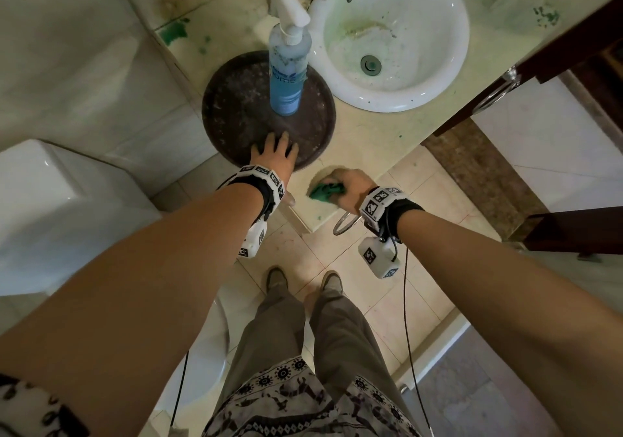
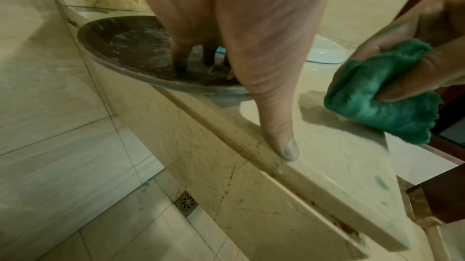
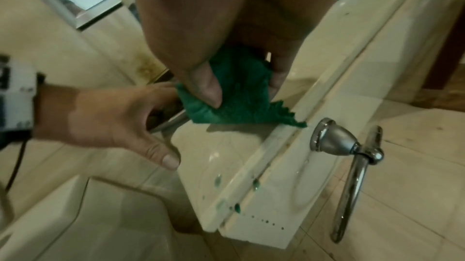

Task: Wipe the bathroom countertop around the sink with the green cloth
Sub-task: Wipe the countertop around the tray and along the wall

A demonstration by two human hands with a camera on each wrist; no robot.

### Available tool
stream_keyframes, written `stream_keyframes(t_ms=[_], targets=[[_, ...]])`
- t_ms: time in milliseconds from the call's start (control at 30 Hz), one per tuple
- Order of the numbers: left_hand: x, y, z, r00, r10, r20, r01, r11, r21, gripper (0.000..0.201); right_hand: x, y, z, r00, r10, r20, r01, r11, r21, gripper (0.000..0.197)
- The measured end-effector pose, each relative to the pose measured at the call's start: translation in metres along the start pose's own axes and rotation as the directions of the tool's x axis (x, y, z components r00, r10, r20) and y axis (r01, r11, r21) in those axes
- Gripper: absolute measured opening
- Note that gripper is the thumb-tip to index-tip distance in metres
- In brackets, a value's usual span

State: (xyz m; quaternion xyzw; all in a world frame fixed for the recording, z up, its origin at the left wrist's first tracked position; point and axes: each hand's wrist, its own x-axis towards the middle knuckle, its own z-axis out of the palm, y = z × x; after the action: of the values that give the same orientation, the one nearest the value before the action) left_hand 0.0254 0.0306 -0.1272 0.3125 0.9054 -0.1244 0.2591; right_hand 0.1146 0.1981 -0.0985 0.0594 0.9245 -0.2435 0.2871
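Right hand (image 1: 350, 187): fingers (image 3: 208, 86) clenched round the bunched green cloth (image 2: 382, 94), thumb pinning it on top; cloth pressed on the desk (image 1: 364, 139) at its front corner, right under those fingers.
Grip advice: better flattened under the palm, so more cloth meets the stone; bunched as now, only a small patch wipes.
Left hand (image 1: 274, 155): fingers (image 2: 181, 54) released and spread, tips pressing inside the brown round tray (image 1: 236, 106), thumb down on the desk edge; grasping nothing.
Tray: just left of the cloth fingers; likely needs sliding aside to reach the stone beneath, kept level.
Spray bottle (image 1: 286, 69): upright on the tray, beyond the left fingertips; tall and probably tippy if the tray jerks.
Green drips (image 3: 217, 179): on the desk lip, nearer than the cloth fingers; worth a pass along the edge.
Sink (image 1: 391, 35): well beyond the right fingers; strokes best following its rim.
Far green stains (image 1: 173, 31): beyond the tray, left for last.
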Motion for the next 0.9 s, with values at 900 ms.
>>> stream_keyframes(t_ms=[900], targets=[[0.004, 0.002, 0.007, 0.999, 0.003, -0.054, -0.003, 1.0, 0.002, 0.127, -0.031, -0.002, 0.058, 0.992, 0.05, -0.119, -0.031, 0.987, 0.16, 0.041]])
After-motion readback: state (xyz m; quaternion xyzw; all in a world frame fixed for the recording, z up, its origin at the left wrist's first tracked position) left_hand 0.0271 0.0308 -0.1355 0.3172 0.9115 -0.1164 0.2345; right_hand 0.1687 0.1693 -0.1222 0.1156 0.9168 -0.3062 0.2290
